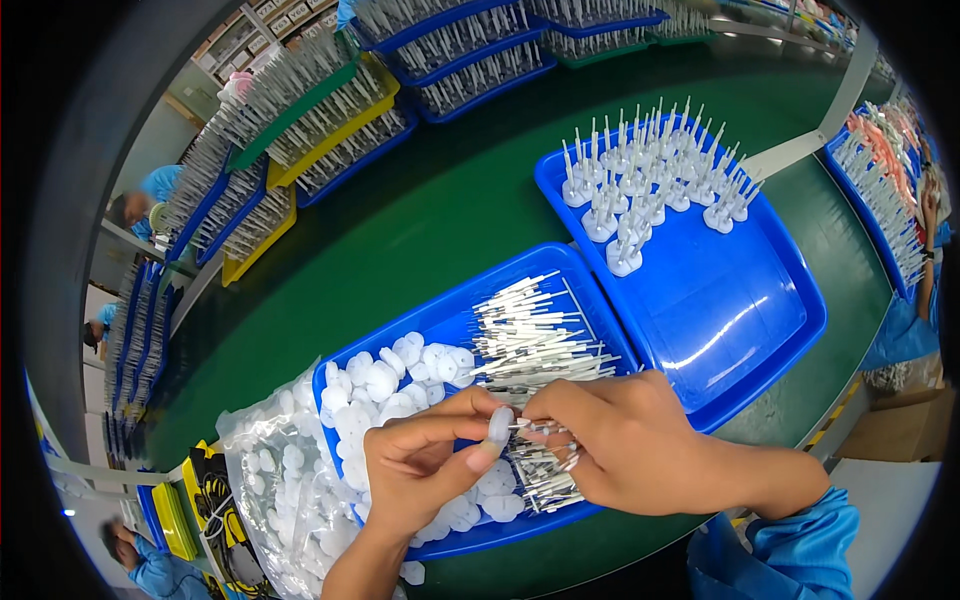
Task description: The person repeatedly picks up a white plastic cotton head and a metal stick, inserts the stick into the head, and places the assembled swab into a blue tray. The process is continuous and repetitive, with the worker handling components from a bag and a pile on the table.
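Observation:
Between the thumb and forefinger of my left hand (425,465) is a white plastic disc (499,424), tilted on edge. My right hand (640,440) is closed around thin white rods, mostly hidden by its fingers; one rod's tip (520,426) meets the disc. Whether the tip has entered the disc cannot be made out. Both hands are over a blue tray (430,318), which holds a heap of white discs (375,383) at left and a pile of white rods (525,335) at right.
Right of it, a second blue tray (720,310) holds upright rods on white bases (640,185). A clear plastic bag of discs (285,460) lies at left on the green table (480,165). Stacked trays of rods (310,120) line the far side. Other people (160,570) work nearby.

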